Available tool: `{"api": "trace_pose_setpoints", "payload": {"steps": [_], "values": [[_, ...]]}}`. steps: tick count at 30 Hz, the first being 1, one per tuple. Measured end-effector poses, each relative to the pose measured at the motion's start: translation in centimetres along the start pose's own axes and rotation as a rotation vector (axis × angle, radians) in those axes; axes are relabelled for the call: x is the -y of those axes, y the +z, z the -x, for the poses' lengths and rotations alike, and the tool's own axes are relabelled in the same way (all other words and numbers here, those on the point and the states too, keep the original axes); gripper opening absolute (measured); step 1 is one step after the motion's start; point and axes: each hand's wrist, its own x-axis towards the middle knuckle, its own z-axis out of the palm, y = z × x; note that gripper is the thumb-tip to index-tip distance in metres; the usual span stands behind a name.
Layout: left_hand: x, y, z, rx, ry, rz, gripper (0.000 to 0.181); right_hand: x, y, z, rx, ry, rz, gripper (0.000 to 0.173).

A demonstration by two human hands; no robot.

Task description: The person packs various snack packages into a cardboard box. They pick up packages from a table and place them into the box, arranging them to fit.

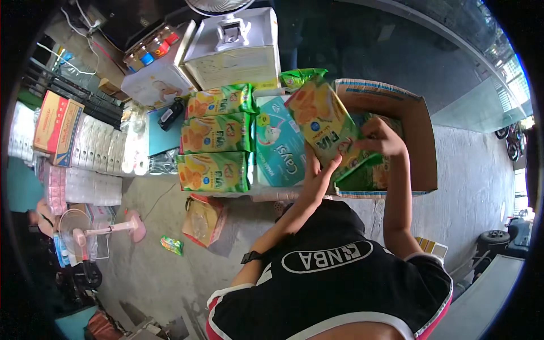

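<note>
A green and yellow snack packet (321,117) is held at a tilt above the table, in front of my chest. My left hand (319,175) grips its lower left edge, thumb over the front. At the packet's right edge, the curled fingers of my right hand (380,138) pinch the green wrapper. Below the right hand is an open cardboard carton (418,148) with more green packets (380,174) in it, partly hidden by my hand and arm. A teal pack (276,146) with a cartoon print lies to the left, partly under the held packet.
Three similar packets (214,134) lie in a column left of the teal pack. Behind them stand white boxes (233,68), one bearing a fan. A black handheld device (171,114) lies farther left. On the floor are an open bag (205,221), a loose packet (172,245) and a pink fan (136,226).
</note>
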Motion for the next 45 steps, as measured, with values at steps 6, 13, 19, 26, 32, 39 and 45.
{"api": "trace_pose_setpoints", "payload": {"steps": [6, 13, 19, 26, 32, 39, 45], "values": [[0.7, -3.5, -1.1, 0.199, 0.169, -0.44, 0.073, -9.0, -0.5, -12.1, 0.048, 0.375, 0.171, 0.03], [4.1, -9.1, -1.1, 0.381, -0.149, -0.615, 0.061, -11.4, 5.1, -11.6, -0.279, 0.309, 0.398, 0.038], [0.8, -11.3, -0.6, -0.11, 0.172, -0.803, 0.061, -7.9, 8.6, -12.2, -0.605, 0.119, 0.614, 0.032], [-11.0, -12.6, 2.8, -0.662, 0.874, -0.792, 0.045, -8.8, 7.7, -18.3, -0.695, 0.159, 0.633, 0.037], [-8.1, -22.6, 4.6, -1.425, 0.635, -0.589, 0.054, -9.9, 5.9, -20.9, -0.817, 0.017, 0.726, 0.039], [-5.0, -29.8, 5.2, -1.436, 0.571, 0.21, 0.059, -7.6, 5.7, -19.9, -1.021, -0.348, 0.768, 0.013], [-4.8, -23.5, 0.8, -1.362, 0.612, 0.147, 0.075, -4.4, 14.1, -14.9, -0.718, -0.186, 0.852, 0.038]]}}
